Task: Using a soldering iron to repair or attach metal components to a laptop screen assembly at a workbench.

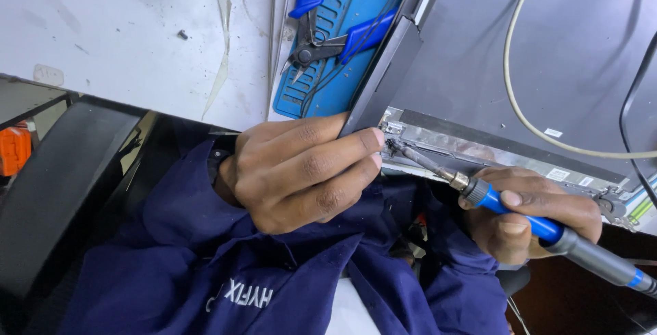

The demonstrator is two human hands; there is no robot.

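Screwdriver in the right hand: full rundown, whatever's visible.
The screwdriver has a blue grip, grey rear body with a blue ring, a metallic collar and a thin dark shaft. It lies tilted, tip up-left at the panel's hinge corner. The right hand wraps its grip; left hand fingertips sit beside the tip.

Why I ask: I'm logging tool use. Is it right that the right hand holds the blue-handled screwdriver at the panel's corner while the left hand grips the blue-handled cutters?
Not quite. In the head view the left hand steadies the grey panel; the cutters lie untouched on the blue mat. The right hand does hold the screwdriver at the corner.
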